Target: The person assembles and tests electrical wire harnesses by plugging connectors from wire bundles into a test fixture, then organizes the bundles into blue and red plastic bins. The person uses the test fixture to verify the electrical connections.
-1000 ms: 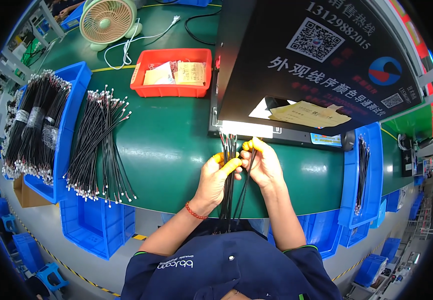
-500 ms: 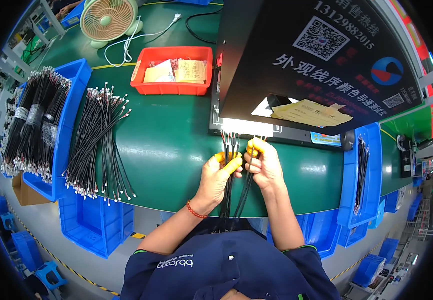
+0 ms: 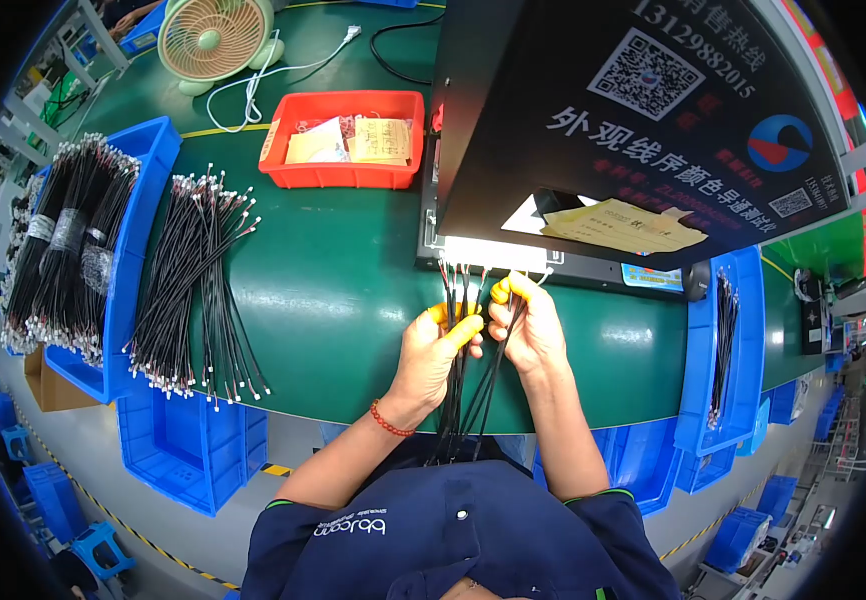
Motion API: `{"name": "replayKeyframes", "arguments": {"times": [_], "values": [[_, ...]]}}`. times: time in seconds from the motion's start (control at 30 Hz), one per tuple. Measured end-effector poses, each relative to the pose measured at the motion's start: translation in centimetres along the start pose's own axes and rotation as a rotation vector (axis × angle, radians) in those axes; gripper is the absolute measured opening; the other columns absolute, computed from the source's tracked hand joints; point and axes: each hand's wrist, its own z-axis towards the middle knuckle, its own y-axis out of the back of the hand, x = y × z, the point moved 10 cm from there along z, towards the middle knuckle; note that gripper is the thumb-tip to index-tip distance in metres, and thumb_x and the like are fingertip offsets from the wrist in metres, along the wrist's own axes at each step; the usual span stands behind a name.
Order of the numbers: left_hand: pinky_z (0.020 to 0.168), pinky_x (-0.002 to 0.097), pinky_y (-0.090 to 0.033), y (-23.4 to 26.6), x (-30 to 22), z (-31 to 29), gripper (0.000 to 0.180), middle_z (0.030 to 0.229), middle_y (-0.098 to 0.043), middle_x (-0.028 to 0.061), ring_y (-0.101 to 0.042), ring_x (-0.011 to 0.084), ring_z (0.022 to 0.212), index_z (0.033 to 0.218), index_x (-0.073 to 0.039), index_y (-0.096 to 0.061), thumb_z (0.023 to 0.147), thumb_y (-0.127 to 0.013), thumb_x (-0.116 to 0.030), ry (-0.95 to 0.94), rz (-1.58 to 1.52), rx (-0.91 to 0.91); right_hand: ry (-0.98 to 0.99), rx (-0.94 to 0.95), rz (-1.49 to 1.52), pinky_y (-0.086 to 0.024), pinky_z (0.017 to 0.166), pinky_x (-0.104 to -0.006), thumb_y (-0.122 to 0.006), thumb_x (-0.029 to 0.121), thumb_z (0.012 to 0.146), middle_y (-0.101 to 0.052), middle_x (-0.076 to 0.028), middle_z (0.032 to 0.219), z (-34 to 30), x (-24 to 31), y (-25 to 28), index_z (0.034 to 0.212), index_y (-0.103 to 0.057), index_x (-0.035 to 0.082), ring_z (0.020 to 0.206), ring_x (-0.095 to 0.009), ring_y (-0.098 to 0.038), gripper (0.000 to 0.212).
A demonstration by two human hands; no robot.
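Observation:
My left hand (image 3: 438, 345), with yellow covers on its fingertips, is closed around a bundle of black cables (image 3: 456, 385) with small white connectors at their upper ends. Beside it my right hand (image 3: 528, 325), also with yellow fingertip covers, pinches a few black cables (image 3: 493, 385) apart from that bundle. The cables' lower ends run down toward my lap. Both hands are just in front of the bright lit strip (image 3: 498, 253) at the base of a black test machine (image 3: 643, 130).
Left on the green table (image 3: 333, 320) lies a loose pile of black cables (image 3: 193, 280), beside a blue bin (image 3: 158, 190) of bundled ones. A red tray (image 3: 343, 175) holds bags and paper labels. Behind it stands a fan (image 3: 215, 40). A blue bin (image 3: 693, 390) with cables sits right.
My right hand's cables have tilted, and their connector ends have shifted slightly to the right, away from the left bundle. My left hand stays nearly in place.

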Motion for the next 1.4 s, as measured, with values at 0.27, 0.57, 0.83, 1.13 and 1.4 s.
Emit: {"name": "replayKeyframes", "arguments": {"times": [0.27, 0.57, 0.83, 1.13, 1.4], "values": [[0.052, 0.0216, -0.045, 0.4, 0.3, 0.1, 0.014, 0.072, -0.054, 0.0037, -0.053, 0.0106, 0.059, 0.087, -0.002, -0.052, 0.075, -0.058, -0.004, -0.001, -0.002, -0.01, 0.003, 0.061, 0.047, -0.031, 0.032, -0.0228, -0.047, 0.021, 0.082, -0.048, -0.004, 0.061, -1.6, -0.1, -1.0, 0.07, -0.049, 0.003, 0.042, -0.01, -0.041, 0.022], [0.052, 0.0224, -0.045, 0.2, 0.3, 0.1, 0.012, 0.073, -0.054, 0.0045, -0.052, 0.0107, 0.058, 0.086, -0.002, -0.051, 0.076, -0.057, -0.003, 0.001, 0.025, 0.004, 0.051, 0.084, -0.189, -0.022, 0.029, -0.0161, -0.046, 0.019, 0.084, -0.041, -0.001, 0.054, -2.5, 0.7, -2.5, 0.072, -0.044, 0.005, 0.034, -0.003, -0.027, 0.019], [0.05, 0.0223, -0.045, 0.1, 0.4, 0.1, 0.01, 0.073, -0.053, 0.0041, -0.052, 0.0103, 0.057, 0.086, -0.002, -0.051, 0.077, -0.056, -0.003, 0.02, -0.002, -0.001, -0.155, 0.203, 0.02, -0.021, 0.028, -0.016, -0.034, 0.031, 0.087, -0.041, -0.002, 0.051, -1.2, -0.7, -2.6, 0.073, -0.047, 0.006, 0.031, -0.004, -0.023, 0.031], [0.05, 0.0218, -0.046, 0.4, 0.5, 0.2, 0.009, 0.071, -0.053, 0.0038, -0.052, 0.0099, 0.056, 0.086, -0.002, -0.051, 0.078, -0.055, -0.005, 0.024, -0.04, -0.003, -0.277, 0.282, 0.21, -0.037, 0.031, -0.0325, -0.031, 0.032, 0.087, -0.035, -0.003, 0.043, -0.7, -1.8, -3.6, 0.071, -0.047, 0.008, 0.027, -0.01, -0.022, 0.033], [0.05, 0.0215, -0.045, 0.2, 0.4, 0.2, 0.009, 0.07, -0.054, 0.004, -0.052, 0.0098, 0.056, 0.086, -0.001, -0.052, 0.08, -0.053, -0.007, 0.016, -0.048, 0.022, -0.093, 0.177, -0.123, -0.023, 0.028, -0.0186, -0.039, 0.025, 0.086, -0.038, -0.001, 0.047, -0.6, -0.4, -3.4, 0.077, -0.052, 0.004, 0.03, -0.005, -0.024, 0.026]]}}
